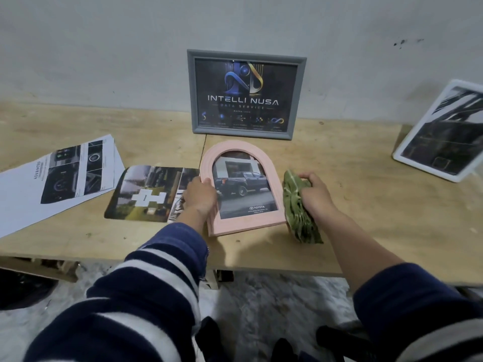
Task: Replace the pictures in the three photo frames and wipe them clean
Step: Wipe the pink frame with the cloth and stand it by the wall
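Left hand (200, 195) grips the light, rigid pink arched frame (243, 226) by its edge; right hand (315, 190) clutches a soft green cloth (298, 212)

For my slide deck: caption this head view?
Left hand steadies pink arched frame; right hand grips green cloth.

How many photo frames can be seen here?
3: a grey rectangular frame leaning on the wall, a pink arched frame held by the left hand, a white frame propped far right.
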Tool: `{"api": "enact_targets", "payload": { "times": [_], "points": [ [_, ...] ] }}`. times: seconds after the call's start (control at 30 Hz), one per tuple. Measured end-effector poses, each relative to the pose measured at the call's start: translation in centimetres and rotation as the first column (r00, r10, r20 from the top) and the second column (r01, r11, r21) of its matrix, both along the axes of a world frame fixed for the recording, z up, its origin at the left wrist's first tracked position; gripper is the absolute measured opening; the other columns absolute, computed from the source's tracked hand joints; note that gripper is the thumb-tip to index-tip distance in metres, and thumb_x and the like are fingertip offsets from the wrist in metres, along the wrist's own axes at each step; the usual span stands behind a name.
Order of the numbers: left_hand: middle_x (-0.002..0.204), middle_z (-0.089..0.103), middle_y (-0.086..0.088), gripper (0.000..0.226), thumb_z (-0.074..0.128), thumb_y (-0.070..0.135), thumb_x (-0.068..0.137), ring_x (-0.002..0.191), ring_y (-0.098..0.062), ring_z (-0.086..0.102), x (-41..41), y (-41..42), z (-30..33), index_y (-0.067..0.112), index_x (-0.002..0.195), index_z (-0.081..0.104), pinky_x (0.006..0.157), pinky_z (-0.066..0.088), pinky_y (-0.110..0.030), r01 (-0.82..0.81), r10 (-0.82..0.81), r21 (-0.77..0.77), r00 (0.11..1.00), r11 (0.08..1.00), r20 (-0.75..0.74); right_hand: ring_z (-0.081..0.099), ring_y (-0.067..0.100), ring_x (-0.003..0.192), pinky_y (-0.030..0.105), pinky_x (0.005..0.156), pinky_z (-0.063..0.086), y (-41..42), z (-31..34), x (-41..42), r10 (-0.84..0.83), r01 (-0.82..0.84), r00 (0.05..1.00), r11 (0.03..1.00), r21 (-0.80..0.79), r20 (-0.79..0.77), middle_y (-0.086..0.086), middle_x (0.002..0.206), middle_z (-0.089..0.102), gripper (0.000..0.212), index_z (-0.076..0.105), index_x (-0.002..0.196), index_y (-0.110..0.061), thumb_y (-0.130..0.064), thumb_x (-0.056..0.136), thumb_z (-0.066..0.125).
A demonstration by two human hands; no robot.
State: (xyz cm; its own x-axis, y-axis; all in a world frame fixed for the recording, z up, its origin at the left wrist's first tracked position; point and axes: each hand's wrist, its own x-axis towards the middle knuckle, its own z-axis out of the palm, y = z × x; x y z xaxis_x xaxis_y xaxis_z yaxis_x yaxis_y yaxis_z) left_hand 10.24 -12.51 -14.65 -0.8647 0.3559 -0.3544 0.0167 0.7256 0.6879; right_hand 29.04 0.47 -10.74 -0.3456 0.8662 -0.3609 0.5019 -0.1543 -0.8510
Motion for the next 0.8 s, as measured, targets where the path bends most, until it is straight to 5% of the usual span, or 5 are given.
{"api": "enact_targets", "payload": {
  "times": [0.1, 0.23, 0.47, 0.63, 0.8],
  "points": [
    [0.135, 0.048, -0.02, 0.039, 0.034, 0.026, 0.099, 0.122, -0.039, 0.045, -0.4, -0.8, -0.6, 0.01, 0.132, 0.048, 0.101, 0.037, -0.047, 0.094, -0.12, -0.187, 0.984, 0.978, -0.13, 0.059, 0.023, 0.085, 0.034, 0.075, 0.047, -1.4, -0.8, 0.0, 0.146, -0.171, 0.98, 0.967, 0.191, 0.138, -0.003, 0.101, 0.064, 0.037, 0.058, 0.115, -0.031, -0.008, 0.092, 0.041],
    [0.141, 0.033, -0.015, 0.04, 0.04, 0.017, 0.098, 0.129, -0.036, 0.031, 0.6, -2.6, -0.8, 0.018, 0.138, 0.036, 0.105, 0.03, -0.045, 0.245, -0.278, -0.169, 0.937, 0.955, -0.212, 0.056, 0.034, 0.099, 0.037, 0.078, 0.045, -2.9, -3.5, 0.1, 0.246, -0.361, 0.916, 0.85, 0.383, 0.318, 0.009, 0.111, 0.062, 0.05, 0.046, 0.136, -0.024, -0.006, 0.089, 0.039],
    [0.161, -0.01, 0.011, 0.113, 0.027, 0.088, 0.069, 0.146, -0.016, -0.002, 2.8, -8.0, -1.7, 0.023, 0.154, -0.008, 0.117, 0.007, -0.049, 0.554, -0.648, -0.357, 0.721, 0.752, -0.245, 0.044, 0.032, 0.108, 0.034, 0.088, 0.037, -3.2, -2.8, -0.5, 0.267, -0.453, 0.871, 0.765, 0.459, 0.413, 0.008, 0.124, 0.056, 0.054, 0.051, 0.134, -0.026, -0.001, 0.088, 0.038],
    [0.158, -0.019, 0.016, 0.116, 0.034, 0.089, 0.066, 0.148, -0.011, -0.006, 2.8, -8.1, -2.0, 0.027, 0.153, -0.011, 0.118, 0.003, -0.051, 0.567, -0.717, -0.473, 0.656, 0.674, -0.235, 0.04, 0.027, 0.116, 0.035, 0.094, 0.035, -7.3, -1.3, -2.3, 0.571, -0.786, 0.612, 0.369, 0.496, 0.547, -0.002, 0.132, 0.052, 0.048, 0.06, 0.125, -0.036, -0.007, 0.089, 0.046],
    [0.155, -0.027, 0.019, 0.109, 0.044, 0.079, 0.077, 0.147, -0.01, -0.014, 2.8, -7.8, -1.5, 0.029, 0.151, -0.018, 0.116, -0.004, -0.059, 0.568, -0.733, -0.531, 0.661, 0.629, -0.16, 0.034, 0.03, 0.125, 0.034, 0.079, 0.026, -8.7, -1.9, -3.3, 0.552, -0.889, 0.405, 0.052, 0.454, 0.729, -0.01, 0.132, 0.052, 0.039, 0.058, 0.126, -0.038, -0.018, 0.096, 0.044]
  ]
}}
